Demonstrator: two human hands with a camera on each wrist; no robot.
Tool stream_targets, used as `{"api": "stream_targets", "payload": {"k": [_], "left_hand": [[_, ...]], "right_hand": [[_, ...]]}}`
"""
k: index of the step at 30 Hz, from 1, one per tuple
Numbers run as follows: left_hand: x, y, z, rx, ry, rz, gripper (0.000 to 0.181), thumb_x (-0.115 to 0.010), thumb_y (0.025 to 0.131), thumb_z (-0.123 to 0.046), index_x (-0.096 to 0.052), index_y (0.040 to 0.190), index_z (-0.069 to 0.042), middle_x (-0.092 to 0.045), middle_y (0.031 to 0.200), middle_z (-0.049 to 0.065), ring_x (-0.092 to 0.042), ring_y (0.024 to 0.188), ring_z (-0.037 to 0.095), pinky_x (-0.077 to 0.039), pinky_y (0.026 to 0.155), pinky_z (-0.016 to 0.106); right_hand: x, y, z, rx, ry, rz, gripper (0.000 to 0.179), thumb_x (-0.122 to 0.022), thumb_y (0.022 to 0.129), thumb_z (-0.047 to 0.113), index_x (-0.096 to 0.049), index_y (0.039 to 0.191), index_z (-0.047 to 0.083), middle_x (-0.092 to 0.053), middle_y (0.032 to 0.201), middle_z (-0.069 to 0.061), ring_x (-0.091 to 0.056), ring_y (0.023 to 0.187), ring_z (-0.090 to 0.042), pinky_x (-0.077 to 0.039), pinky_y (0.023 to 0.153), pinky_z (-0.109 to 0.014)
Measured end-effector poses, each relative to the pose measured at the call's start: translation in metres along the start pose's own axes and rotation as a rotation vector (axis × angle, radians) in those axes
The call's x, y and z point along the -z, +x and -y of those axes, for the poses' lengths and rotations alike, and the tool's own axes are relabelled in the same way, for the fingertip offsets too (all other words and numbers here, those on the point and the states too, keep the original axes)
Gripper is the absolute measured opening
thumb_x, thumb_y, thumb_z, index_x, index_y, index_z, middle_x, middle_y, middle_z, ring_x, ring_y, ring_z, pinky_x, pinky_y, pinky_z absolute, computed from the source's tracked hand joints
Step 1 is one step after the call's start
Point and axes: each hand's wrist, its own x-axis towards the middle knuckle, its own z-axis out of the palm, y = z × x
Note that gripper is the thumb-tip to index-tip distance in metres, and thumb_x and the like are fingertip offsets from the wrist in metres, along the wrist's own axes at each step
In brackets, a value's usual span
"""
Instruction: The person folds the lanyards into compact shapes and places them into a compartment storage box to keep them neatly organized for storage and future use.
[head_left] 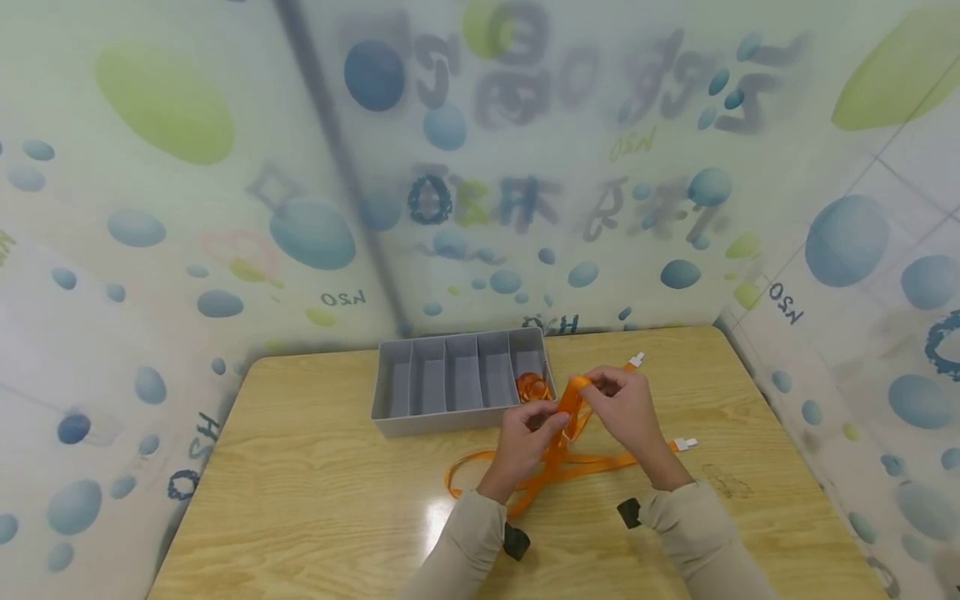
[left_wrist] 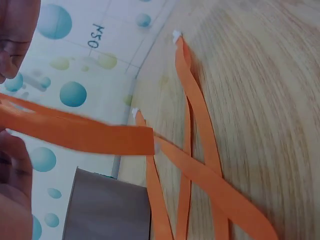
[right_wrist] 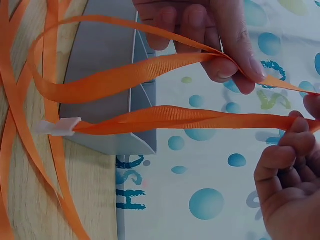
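Note:
Both hands hold one orange lanyard [head_left: 572, 398] above the table, near the box's right front corner. My left hand [head_left: 525, 437] pinches its flat strap between thumb and fingers. Higher and to the right, my right hand [head_left: 630, 408] pinches the strap's upper part with its fingertips. In the right wrist view, the strap hangs in a loop below the left hand [right_wrist: 210, 42], and a white clip [right_wrist: 62, 126] is at its lower end. More orange lanyards [head_left: 592, 467] lie crossed on the table under the hands, their white clips [head_left: 684, 444] pointing right.
A grey box [head_left: 427, 421] with several compartments stands at the table's back edge. Coiled orange lanyard [head_left: 532, 387] sits in its rightmost compartment. Patterned curtain-like walls [head_left: 465, 250] border the wooden table [head_left: 300, 483]. Dark pieces [head_left: 516, 542] show at both wrists.

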Motion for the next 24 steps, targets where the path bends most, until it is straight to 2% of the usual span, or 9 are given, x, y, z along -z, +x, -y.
{"api": "stream_targets", "payload": {"k": [3,7,13,16,18,21,24], "left_hand": [[0.000,-0.002,0.001,0.020,-0.044,-0.031,0.016,-0.068,0.092,-0.001,-0.071,0.101,0.012,-0.070,0.089,0.029,-0.066,0.074,0.030,-0.054,0.067,0.023],[0.000,-0.002,0.002,0.027,-0.072,-0.045,0.017,-0.071,0.091,-0.004,-0.072,0.099,0.011,-0.070,0.089,0.028,-0.065,0.073,0.013,-0.054,0.066,0.024],[0.003,-0.003,0.005,0.001,-0.087,0.010,0.018,-0.071,0.091,-0.003,-0.071,0.098,0.013,-0.068,0.095,0.031,-0.063,0.076,0.004,-0.054,0.070,0.022],[0.003,-0.003,0.006,-0.009,-0.091,0.044,0.020,-0.070,0.092,-0.005,-0.070,0.097,0.014,-0.067,0.093,0.033,-0.060,0.073,0.004,-0.051,0.064,0.019],[0.003,-0.003,0.007,0.009,-0.093,0.041,0.022,-0.070,0.092,-0.007,-0.069,0.101,0.014,-0.067,0.090,0.029,-0.057,0.069,0.004,-0.048,0.060,0.018],[0.003,-0.003,0.006,0.073,-0.124,0.009,0.026,-0.072,0.090,-0.005,-0.068,0.111,0.011,-0.067,0.087,0.020,-0.054,0.064,0.005,-0.045,0.056,0.018],[0.003,-0.001,0.020,0.123,-0.153,-0.022,0.037,-0.075,0.088,-0.006,-0.065,0.122,0.005,-0.068,0.087,0.011,-0.054,0.063,0.006,-0.046,0.055,0.019]], "right_hand": [[0.000,0.001,0.003,-0.003,0.017,-0.006,0.006,-0.070,0.089,0.001,-0.074,0.086,-0.004,-0.069,0.073,-0.014,-0.055,0.056,-0.010,-0.044,0.048,-0.023],[0.000,0.003,0.006,-0.012,0.026,-0.019,0.009,-0.071,0.090,0.002,-0.074,0.085,-0.004,-0.068,0.072,-0.015,-0.051,0.052,-0.009,-0.042,0.046,-0.022],[0.000,0.006,0.013,-0.048,0.016,-0.028,0.011,-0.068,0.091,-0.003,-0.071,0.081,-0.009,-0.061,0.064,-0.017,-0.045,0.048,-0.010,-0.040,0.044,-0.023],[0.000,0.006,0.015,-0.059,0.027,-0.024,0.012,-0.069,0.091,-0.001,-0.071,0.081,-0.008,-0.059,0.062,-0.015,-0.045,0.048,-0.010,-0.041,0.044,-0.023],[0.000,0.006,0.015,-0.064,0.055,-0.026,0.013,-0.069,0.091,0.002,-0.072,0.082,-0.007,-0.058,0.061,-0.015,-0.045,0.048,-0.010,-0.040,0.044,-0.023],[0.000,0.006,0.016,-0.074,0.100,-0.028,0.014,-0.070,0.092,0.005,-0.072,0.084,-0.006,-0.059,0.062,-0.014,-0.046,0.048,-0.011,-0.041,0.043,-0.024],[0.001,0.005,0.018,-0.074,0.130,-0.018,0.015,-0.070,0.092,0.006,-0.072,0.084,-0.007,-0.058,0.062,-0.012,-0.046,0.048,-0.012,-0.041,0.044,-0.024]]}}
